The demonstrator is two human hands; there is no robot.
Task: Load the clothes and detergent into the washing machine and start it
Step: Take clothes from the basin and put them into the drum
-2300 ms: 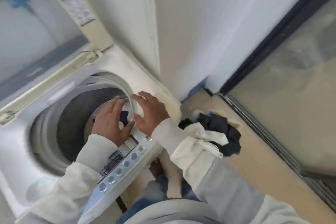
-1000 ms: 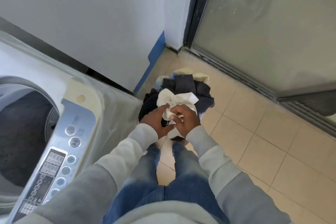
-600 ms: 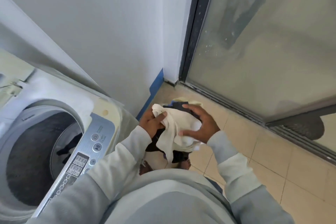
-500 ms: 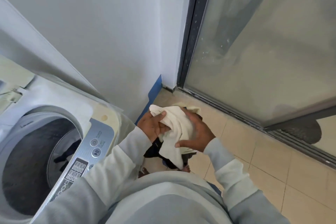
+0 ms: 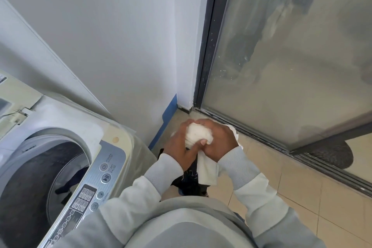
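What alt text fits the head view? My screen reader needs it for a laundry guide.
Both hands, left hand and right hand, bunch a white cloth above dark clothes on the tiled floor. To the left stands an open top-loading washing machine with a dark garment already in its drum.

Bunched white cloth [image 5: 198,136], dark clothes [image 5: 191,183] seemingly beneath.
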